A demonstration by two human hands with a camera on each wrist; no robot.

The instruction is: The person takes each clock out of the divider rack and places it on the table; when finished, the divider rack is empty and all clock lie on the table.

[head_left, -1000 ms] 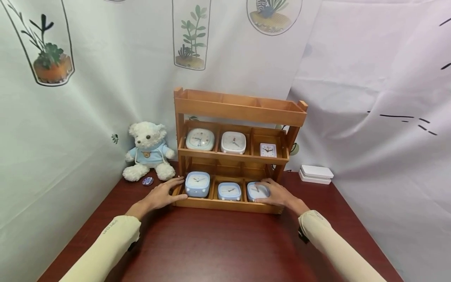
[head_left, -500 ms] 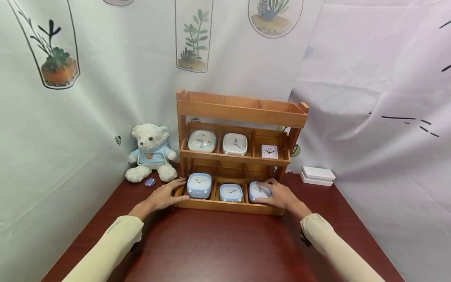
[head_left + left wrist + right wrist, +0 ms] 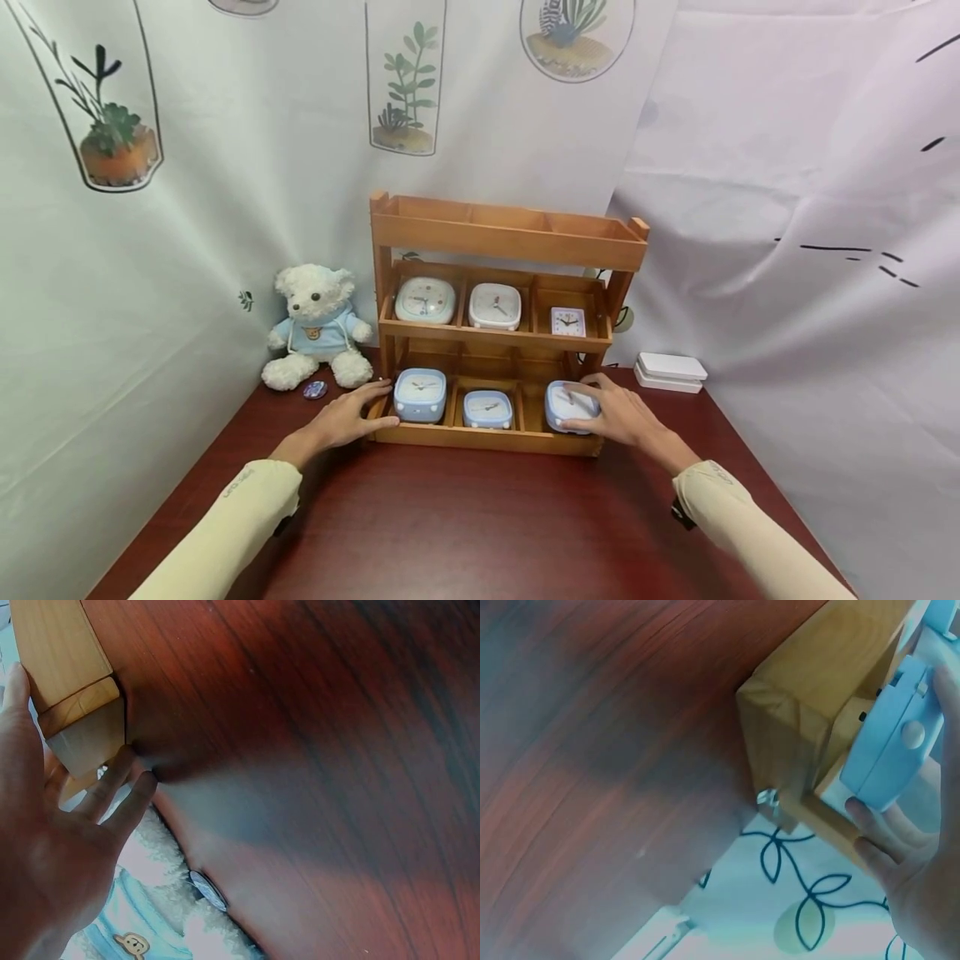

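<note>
My right hand (image 3: 622, 417) grips a small blue alarm clock (image 3: 570, 404) by its right side, in the right compartment of the bottom tier; in the right wrist view the clock's blue casing (image 3: 896, 739) shows, slightly tilted. My left hand (image 3: 341, 421) holds the lower left end of the wooden rack (image 3: 510, 233), thumb at the front and fingers round the side. Beside it, a larger blue clock (image 3: 420, 396) sits in the bottom left compartment. Another blue clock (image 3: 487, 408) occupies the middle one.
On the middle tier stand a round-cornered clock (image 3: 425, 300), a white clock (image 3: 495, 306) and a small square clock (image 3: 567, 322). A white teddy bear (image 3: 315, 325) in blue sits left, near a small round badge (image 3: 315, 389). White boxes (image 3: 671, 372) lie right on the dark red table (image 3: 450, 525).
My right hand has shifted the blue clock to the right within its compartment, baring wood on its left. My left hand has stayed on the rack's end.
</note>
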